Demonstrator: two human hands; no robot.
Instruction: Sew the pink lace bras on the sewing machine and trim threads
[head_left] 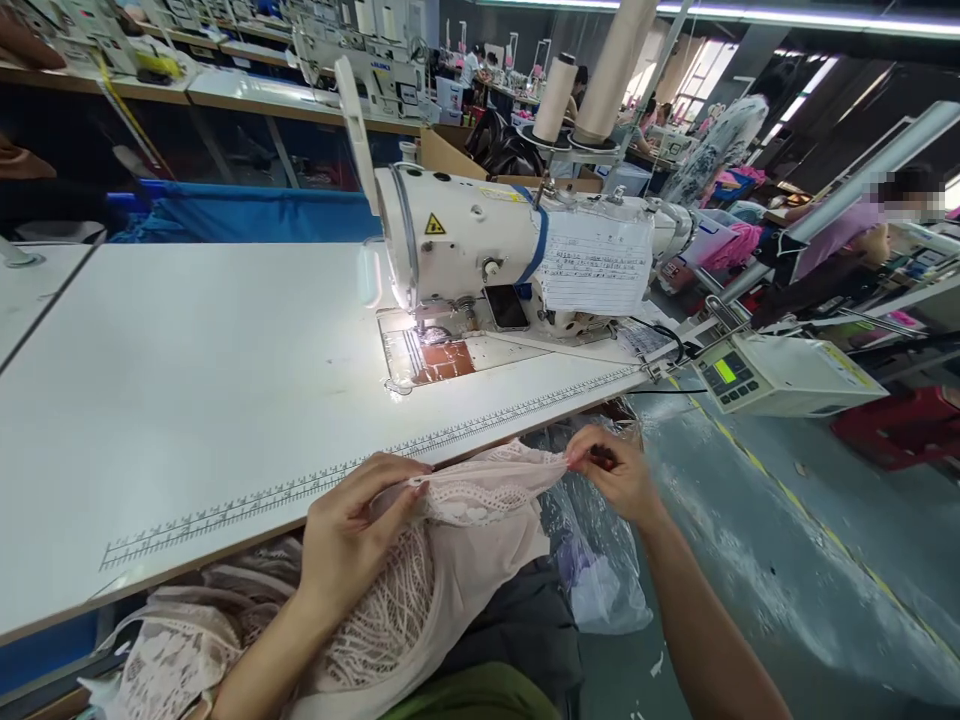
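Note:
A pale pink lace garment (480,500) is stretched between my two hands just below the table's front edge. My left hand (356,530) pinches its trimmed edge between thumb and fingers. The other end of that edge is pinched in my right hand (611,475), fingertips pressed together. The rest of the cloth hangs over my lap, with an open lace panel showing under my left wrist. Beyond the table edge stands a white sewing machine (465,230), its lamp lit over the needle area. More lace pieces (176,650) lie heaped at the lower left.
The white table (202,350) has a printed ruler (360,468) along its front edge. A phone (507,307) lies by the machine. A control box (787,375) juts out at right. A clear plastic bag (600,580) hangs below the table. Other people work in the background.

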